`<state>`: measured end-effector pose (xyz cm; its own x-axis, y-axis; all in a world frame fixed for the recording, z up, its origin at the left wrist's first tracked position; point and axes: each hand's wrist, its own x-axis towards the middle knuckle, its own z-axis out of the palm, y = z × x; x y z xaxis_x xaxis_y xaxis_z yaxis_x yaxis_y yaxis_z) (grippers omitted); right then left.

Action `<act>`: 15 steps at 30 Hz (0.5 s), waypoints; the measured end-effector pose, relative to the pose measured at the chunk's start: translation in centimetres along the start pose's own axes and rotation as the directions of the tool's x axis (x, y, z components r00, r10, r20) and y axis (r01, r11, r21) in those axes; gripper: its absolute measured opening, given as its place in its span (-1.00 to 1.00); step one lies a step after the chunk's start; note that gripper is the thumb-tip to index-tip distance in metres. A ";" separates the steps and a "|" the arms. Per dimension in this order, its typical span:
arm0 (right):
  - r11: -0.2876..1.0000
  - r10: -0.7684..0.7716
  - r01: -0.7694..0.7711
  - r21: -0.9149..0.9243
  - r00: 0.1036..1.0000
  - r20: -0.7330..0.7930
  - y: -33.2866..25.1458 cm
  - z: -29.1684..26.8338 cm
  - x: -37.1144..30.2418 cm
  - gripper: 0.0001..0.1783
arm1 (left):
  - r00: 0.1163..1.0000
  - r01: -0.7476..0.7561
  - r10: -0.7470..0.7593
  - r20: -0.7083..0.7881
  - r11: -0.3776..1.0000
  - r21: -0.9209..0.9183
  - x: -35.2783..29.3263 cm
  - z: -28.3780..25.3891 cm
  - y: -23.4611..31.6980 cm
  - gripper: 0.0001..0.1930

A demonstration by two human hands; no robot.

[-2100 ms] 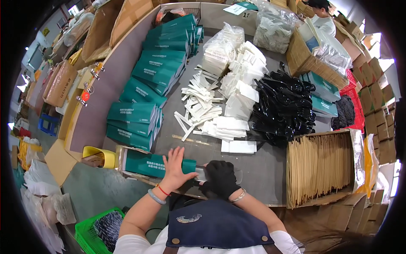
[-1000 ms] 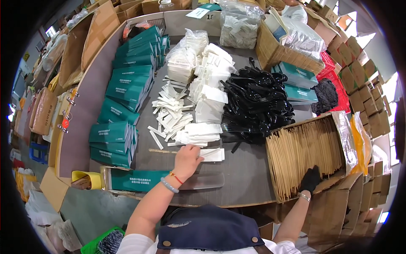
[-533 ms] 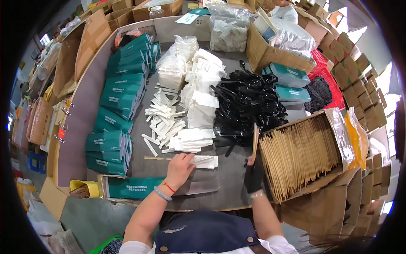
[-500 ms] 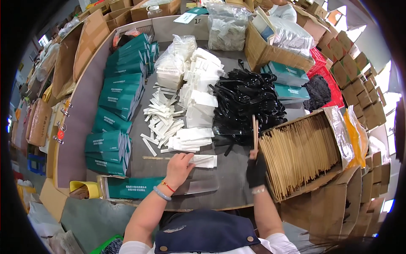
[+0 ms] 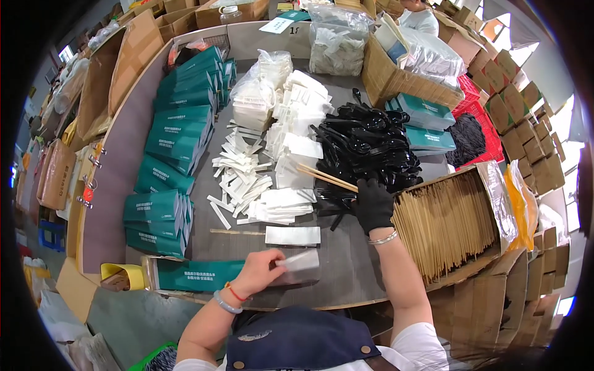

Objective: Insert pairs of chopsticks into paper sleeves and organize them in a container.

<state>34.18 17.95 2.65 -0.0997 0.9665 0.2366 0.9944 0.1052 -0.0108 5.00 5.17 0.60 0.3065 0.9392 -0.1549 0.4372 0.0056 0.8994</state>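
Observation:
My bare left hand (image 5: 260, 271) is closed, thumb and fingers pinching the edge of the translucent end (image 5: 301, 267) of a green printed bag (image 5: 198, 274) near the table's front edge. My right hand (image 5: 374, 205), in a black glove, is shut on a pair of wooden chopsticks (image 5: 328, 177) that point left. It is beside the heap of black plastic spoons (image 5: 365, 142), and the glove blends with the spoons there. A white paper packet (image 5: 292, 235) lies flat between my hands. Next to it is a thin wooden strip (image 5: 237, 232).
Left are rows of green bags (image 5: 176, 139); white narrow packets (image 5: 241, 173) and folded white packets (image 5: 297, 114) are heaped mid-table. A carton of chopsticks (image 5: 442, 229) stands right, a red crate (image 5: 479, 120) behind it. Another person (image 5: 419, 18) is at the far right.
My left hand has left the white packet and moved down to the translucent bag end. My right hand has moved up; its chopsticks have swung from upright to pointing left.

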 end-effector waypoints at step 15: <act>0.987 -0.154 0.155 -0.036 0.988 0.031 -0.7 -0.7 0.8 -0.51 | 0.909 -0.274 0.406 -0.095 0.753 0.599 -3.2 0.5 -2.4 -0.87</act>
<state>33.45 18.53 3.56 -0.2525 0.9456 0.2052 0.9676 0.2451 0.0608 3.41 1.93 -1.27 0.3756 0.8884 0.2638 0.7512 -0.4586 0.4747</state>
